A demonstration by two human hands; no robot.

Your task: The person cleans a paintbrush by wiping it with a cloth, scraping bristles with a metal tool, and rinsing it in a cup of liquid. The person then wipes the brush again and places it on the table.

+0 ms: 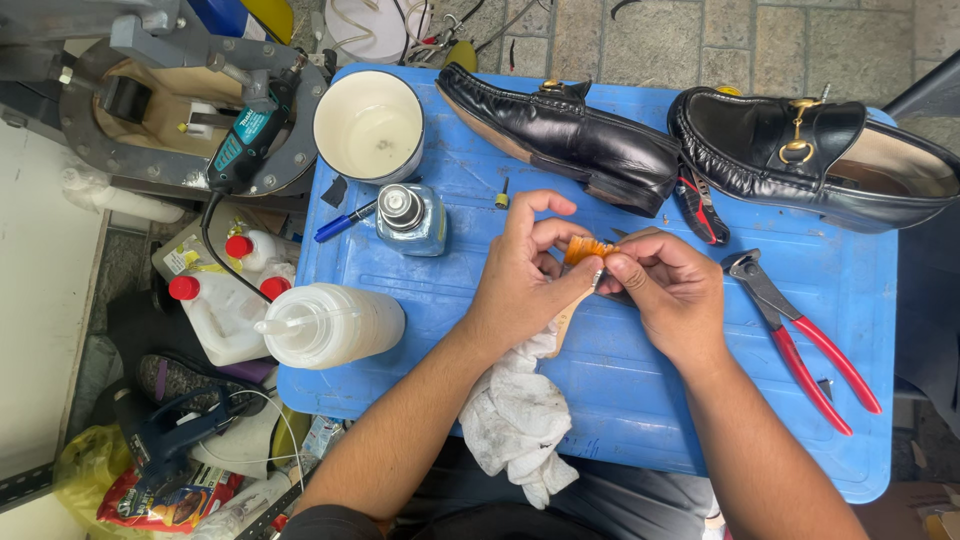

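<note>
While both hands meet over blue table (620, 400), left hand (520, 285) and right hand (670, 295) pinch orange-bristled brush (585, 250).

red-yellow snack bag (160, 500), floor, bottom left | yellow label (188, 258) on white red-capped jug (222, 318), beside table's left edge
</note>
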